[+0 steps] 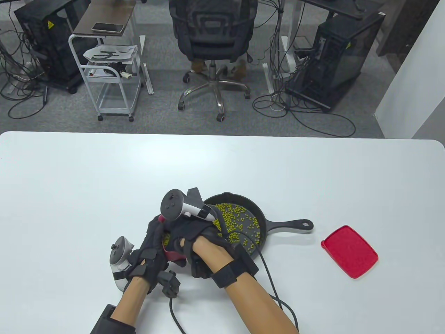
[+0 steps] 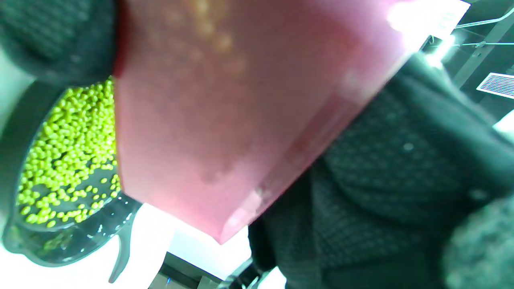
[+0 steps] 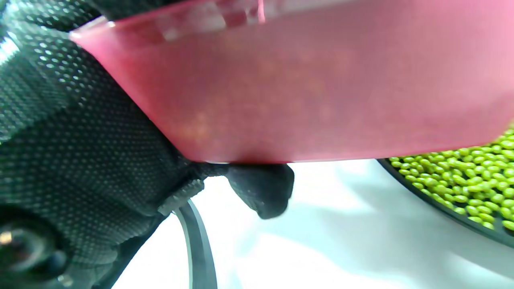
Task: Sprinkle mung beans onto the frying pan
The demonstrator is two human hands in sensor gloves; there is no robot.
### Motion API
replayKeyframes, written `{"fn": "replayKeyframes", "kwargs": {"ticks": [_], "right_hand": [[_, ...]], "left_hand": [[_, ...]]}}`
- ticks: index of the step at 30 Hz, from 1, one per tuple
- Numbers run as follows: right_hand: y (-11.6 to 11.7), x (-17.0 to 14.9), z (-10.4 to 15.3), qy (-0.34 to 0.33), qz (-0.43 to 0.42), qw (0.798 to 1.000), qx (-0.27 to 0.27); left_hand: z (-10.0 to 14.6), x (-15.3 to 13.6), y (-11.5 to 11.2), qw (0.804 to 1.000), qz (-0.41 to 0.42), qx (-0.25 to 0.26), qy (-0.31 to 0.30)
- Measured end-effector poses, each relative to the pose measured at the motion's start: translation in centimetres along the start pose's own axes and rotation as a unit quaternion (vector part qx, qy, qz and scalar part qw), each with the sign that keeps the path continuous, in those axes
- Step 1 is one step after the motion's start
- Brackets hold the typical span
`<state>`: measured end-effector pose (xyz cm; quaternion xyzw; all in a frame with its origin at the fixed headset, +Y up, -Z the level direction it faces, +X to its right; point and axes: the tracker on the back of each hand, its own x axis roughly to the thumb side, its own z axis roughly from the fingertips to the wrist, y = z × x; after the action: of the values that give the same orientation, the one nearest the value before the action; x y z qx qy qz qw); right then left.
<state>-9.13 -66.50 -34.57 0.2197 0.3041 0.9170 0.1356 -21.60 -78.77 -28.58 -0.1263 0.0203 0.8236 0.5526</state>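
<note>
A black frying pan (image 1: 259, 215) sits on the white table with many green mung beans (image 1: 240, 219) spread over its floor; its handle (image 1: 292, 225) points right. Both hands hold a red translucent container (image 1: 170, 252) with beans inside, just left of the pan. My left hand (image 1: 153, 248) grips its left side and my right hand (image 1: 194, 240) grips its right side. The container (image 2: 241, 112) fills the left wrist view with the pan's beans (image 2: 68, 156) behind it. In the right wrist view the container (image 3: 305, 80) hangs above the table beside the pan (image 3: 461, 180).
A red lid (image 1: 349, 251) lies flat on the table to the right of the pan handle. Glove cables (image 1: 267, 278) trail toward the near edge. An office chair (image 1: 213, 45), a cart (image 1: 111, 73) and computer towers stand beyond the table's far edge.
</note>
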Motion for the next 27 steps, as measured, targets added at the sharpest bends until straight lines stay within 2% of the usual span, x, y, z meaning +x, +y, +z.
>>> {"fn": "replayKeyframes", "kwargs": {"ticks": [3,8,12,16,27], "right_hand": [[-0.1,-0.1,-0.3,-0.008,0.009,0.999,-0.029],[0.0,-1.2,-0.7,-0.016,-0.031,0.999,-0.036],[-0.2,-2.0,-0.4,-0.018,-0.050,0.997,-0.061],[-1.0,-2.7,0.1,-0.024,-0.070,0.995,-0.064],[-3.9,-4.3,1.9,-0.023,-0.118,0.987,-0.110]], "left_hand": [[0.0,-0.1,0.0,1.000,0.004,0.005,0.002],[-0.2,-0.1,0.1,1.000,-0.007,0.003,0.004],[-0.5,0.0,-0.1,1.000,-0.019,-0.005,0.000],[-0.6,0.1,-0.4,1.000,-0.010,-0.017,-0.004],[-0.6,0.3,0.3,1.000,-0.001,-0.006,-0.001]]}}
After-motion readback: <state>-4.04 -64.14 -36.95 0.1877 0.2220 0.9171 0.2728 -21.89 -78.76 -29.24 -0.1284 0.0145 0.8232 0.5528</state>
